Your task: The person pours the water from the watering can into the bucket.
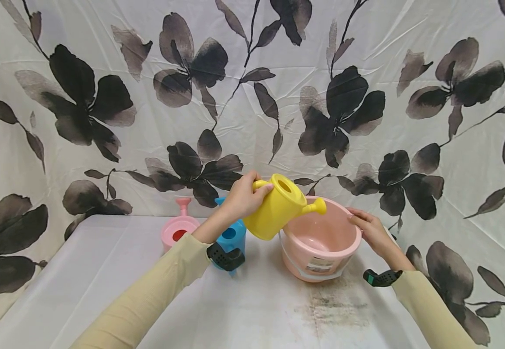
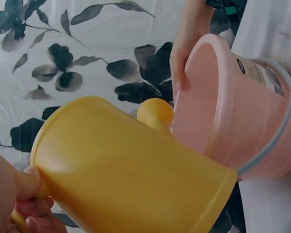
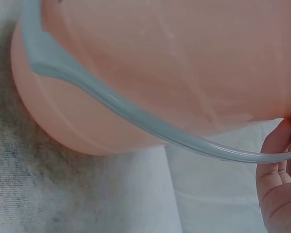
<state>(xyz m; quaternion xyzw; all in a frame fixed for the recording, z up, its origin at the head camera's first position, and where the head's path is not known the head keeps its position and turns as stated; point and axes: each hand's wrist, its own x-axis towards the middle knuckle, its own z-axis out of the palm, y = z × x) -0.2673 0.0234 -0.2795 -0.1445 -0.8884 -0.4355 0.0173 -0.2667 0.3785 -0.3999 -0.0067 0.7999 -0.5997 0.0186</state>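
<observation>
My left hand grips the handle of a yellow toy watering can, held above the table and tilted to the right. Its spout reaches over the near-left rim of a pink bucket, and no water stream can be made out. At the bucket's right side, my right hand holds the rim. In the right wrist view, that hand shows beneath the rim, partly behind the grey-white bail handle. The bucket stands on the table, with its bail hanging down in front.
To the left stand a pink watering can and a blue watering can, the latter partly behind my left forearm. A dark stain marks the white table before the bucket. Floral cloth hangs behind.
</observation>
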